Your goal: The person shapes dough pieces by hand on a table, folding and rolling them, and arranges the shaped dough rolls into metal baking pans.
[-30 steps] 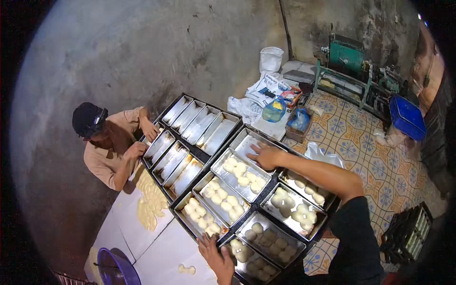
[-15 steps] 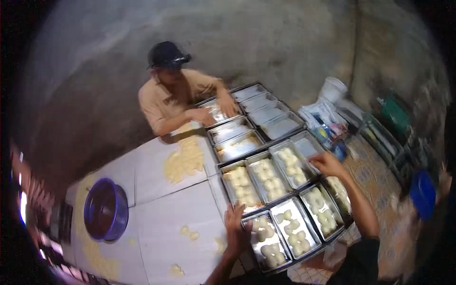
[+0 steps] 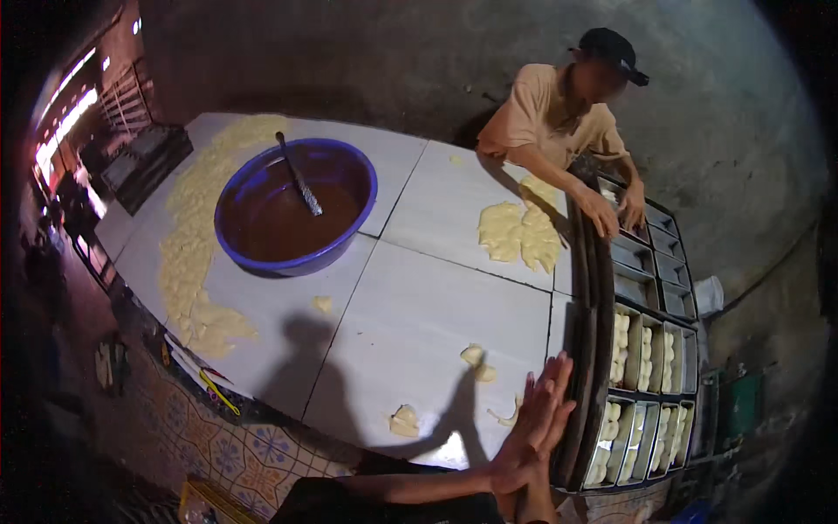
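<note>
My left hand (image 3: 517, 450) and my right hand (image 3: 552, 430) are pressed together palm to palm at the table's near right part. Their fingers are stretched out and I see nothing held between them. Close by on the white tiled table (image 3: 445, 306) lie small scraps of pale dough (image 3: 403, 421), and a pair of little dough lumps (image 3: 472, 355). To the right of my hands, metal loaf pans (image 3: 630, 454) hold rows of pale dough balls. A flat spread of dough (image 3: 521, 234) lies farther off, near the co-worker.
A purple-blue basin (image 3: 353, 243) with brown contents and a long-handled tool (image 3: 299, 179) stands on the left half. A long strip of dough (image 3: 185, 262) follows the table's left edge. Across the table, a co-worker (image 3: 554, 118) reaches into pans without visible dough (image 3: 635, 253).
My view has swung left. My hands, apart over the dough-filled pans before, are now together beside them. The co-worker still has both hands at the far pans.
</note>
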